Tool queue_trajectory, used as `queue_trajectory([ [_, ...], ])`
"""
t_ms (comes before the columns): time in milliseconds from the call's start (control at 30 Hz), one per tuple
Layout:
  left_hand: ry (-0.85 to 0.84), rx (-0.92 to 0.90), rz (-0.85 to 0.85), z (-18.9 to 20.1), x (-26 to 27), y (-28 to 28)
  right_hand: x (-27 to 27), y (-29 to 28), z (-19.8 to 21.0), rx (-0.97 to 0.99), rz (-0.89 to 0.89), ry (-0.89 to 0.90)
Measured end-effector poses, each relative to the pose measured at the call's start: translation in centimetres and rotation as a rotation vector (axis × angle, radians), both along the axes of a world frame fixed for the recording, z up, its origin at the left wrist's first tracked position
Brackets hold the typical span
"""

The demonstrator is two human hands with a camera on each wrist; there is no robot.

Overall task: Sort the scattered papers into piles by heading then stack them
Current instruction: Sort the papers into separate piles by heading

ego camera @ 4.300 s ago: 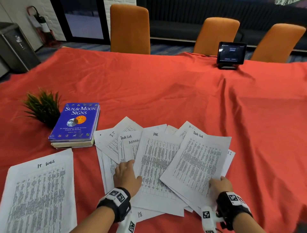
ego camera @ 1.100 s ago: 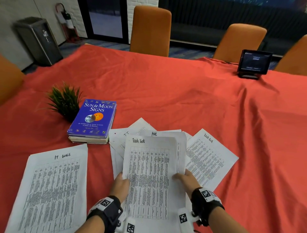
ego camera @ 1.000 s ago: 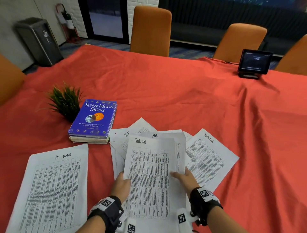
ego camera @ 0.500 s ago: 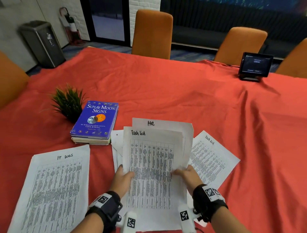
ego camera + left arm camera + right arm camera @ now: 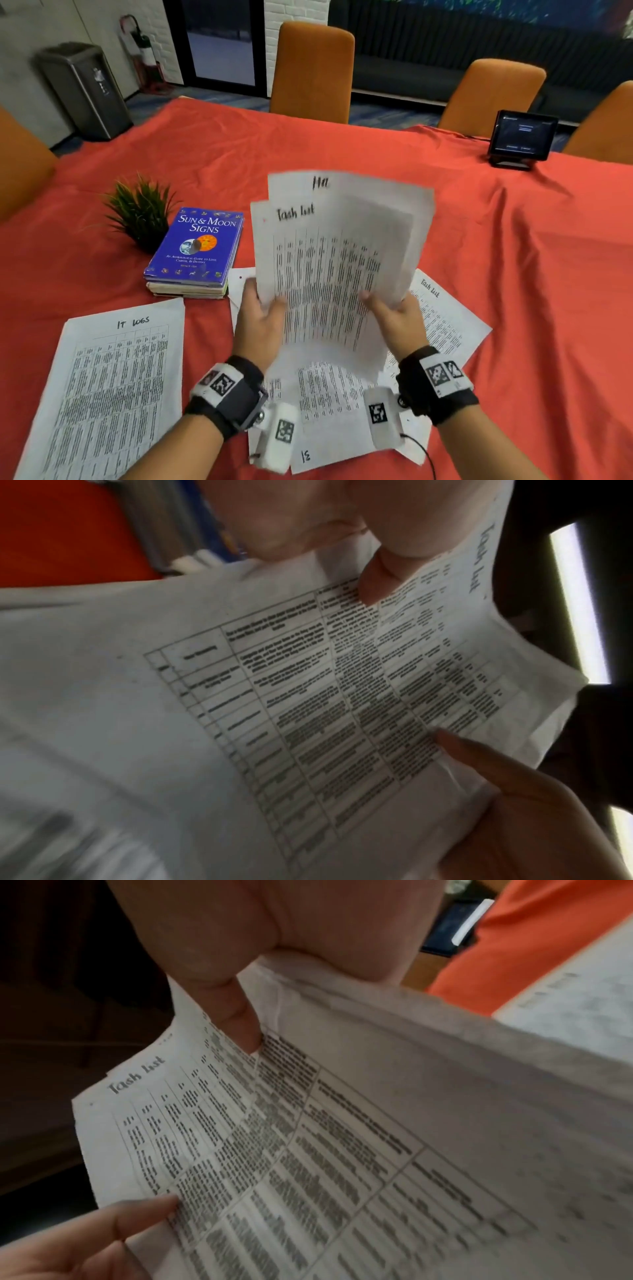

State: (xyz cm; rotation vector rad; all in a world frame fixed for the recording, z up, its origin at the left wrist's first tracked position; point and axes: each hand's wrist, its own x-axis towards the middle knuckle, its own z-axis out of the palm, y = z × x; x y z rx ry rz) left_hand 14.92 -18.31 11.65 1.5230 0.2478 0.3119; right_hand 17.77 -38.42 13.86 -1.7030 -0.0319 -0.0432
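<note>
Holding a fanned bundle of sheets clear of the tabletop (image 5: 513, 257), left hand (image 5: 258, 320) pinching its left edge and right hand (image 5: 394, 310) pinching its right, thumbs pressing on the printed face in both wrist views. Showing the "Task list" sheet (image 5: 325, 267) in front, long axis running from 6 to 12 o'clock, with the HR sheet (image 5: 359, 186) peeking out behind its top edge. Lying flat at 4 o'clock from the right hand, just beside it, another "Task list" page (image 5: 445, 318) waiting on the cloth: probably the matching pile, and nearer to the right hand than the left. Resting at 8 o'clock from the left hand, well apart, the "IT logs" sheet (image 5: 113, 383). Remaining under both wrists at 6 o'clock, loose unsorted pages (image 5: 329, 397). Standing at 10 o'clock, a blue "Sun & Moon Signs" book (image 5: 198, 246) and a small potted plant (image 5: 140, 212); neither seeming to block a move toward 4 o'clock. Sitting far off at 2 o'clock, a small screen (image 5: 522, 137).
</note>
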Motion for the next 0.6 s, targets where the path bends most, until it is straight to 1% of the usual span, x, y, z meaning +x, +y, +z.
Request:
queue_trajectory([
  [100,-0.210,0.029,0.027,5.1,1.9,-0.1,1.1,0.9,5.0,0.084,-0.036,-0.279],
  [167,-0.304,0.031,0.044,7.0,2.4,-0.1,1.4,1.3,7.0,0.145,-0.054,-0.395],
  [200,-0.334,0.034,0.047,7.3,2.5,0.0,1.4,1.4,7.4,0.165,-0.064,-0.420],
  [300,-0.326,0.058,0.053,6.2,2.0,0.1,1.1,1.5,6.5,0.168,-0.071,-0.389],
  [467,-0.157,0.051,0.070,2.0,-0.2,0.0,-0.2,1.3,1.8,0.085,-0.096,-0.206],
  [533,-0.108,0.039,0.061,1.3,-0.7,-0.1,-0.6,1.3,0.9,0.108,-0.108,-0.143],
  [600,-0.075,0.011,0.016,1.5,-1.1,-0.1,-0.8,1.5,0.7,0.133,-0.109,-0.119],
])
